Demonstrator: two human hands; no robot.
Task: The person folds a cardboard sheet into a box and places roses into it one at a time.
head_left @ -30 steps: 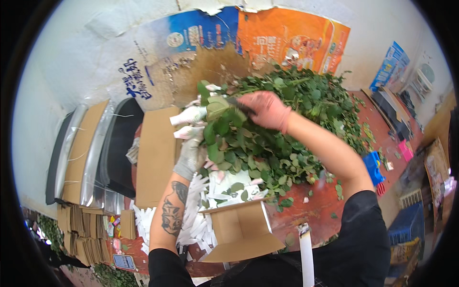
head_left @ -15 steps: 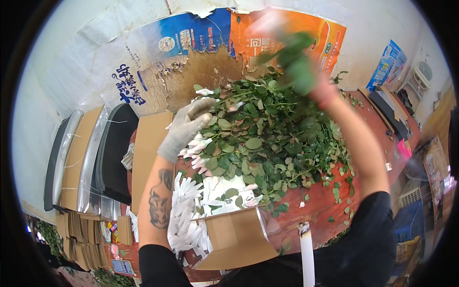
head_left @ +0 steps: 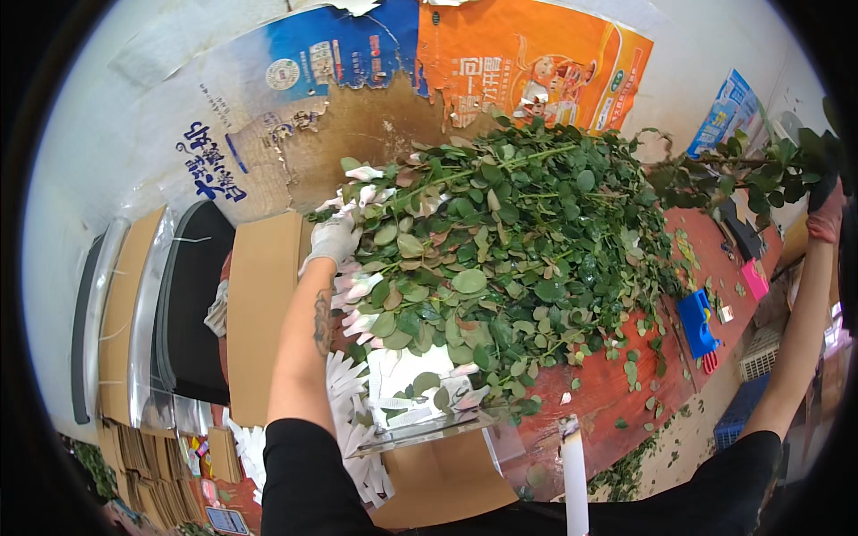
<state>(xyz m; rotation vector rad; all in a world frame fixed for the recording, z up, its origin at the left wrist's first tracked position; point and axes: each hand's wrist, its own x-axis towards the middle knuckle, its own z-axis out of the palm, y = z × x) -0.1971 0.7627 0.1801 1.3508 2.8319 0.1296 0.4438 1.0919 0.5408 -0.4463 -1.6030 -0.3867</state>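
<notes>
My left hand (head_left: 334, 239), in a pale knit glove, is at the left side of a big heap of leafy cut roses (head_left: 527, 241). Its fingers curl down against the white-sleeved, pale pink rose heads (head_left: 362, 286); what lies inside them is hidden. Far out to the right, my right hand (head_left: 824, 213), in a glove with a red cuff, is closed around a leafy rose stem (head_left: 751, 174). That stem's leaves reach back over the table's right part, above the heap's edge.
The red table (head_left: 581, 393) carries loose leaves and a blue tape dispenser (head_left: 695, 323). White paper strips (head_left: 344, 384) and an open cardboard piece (head_left: 438, 478) are close to me. Cardboard sheets (head_left: 264, 313) and black panels (head_left: 197, 304) stand left. A white post (head_left: 575, 482) rises in front.
My right hand has swung from above the heap to the far right with the leafy stem. My left hand has lowered, its spread fingers now curled at the rose heads. The view has shifted.
</notes>
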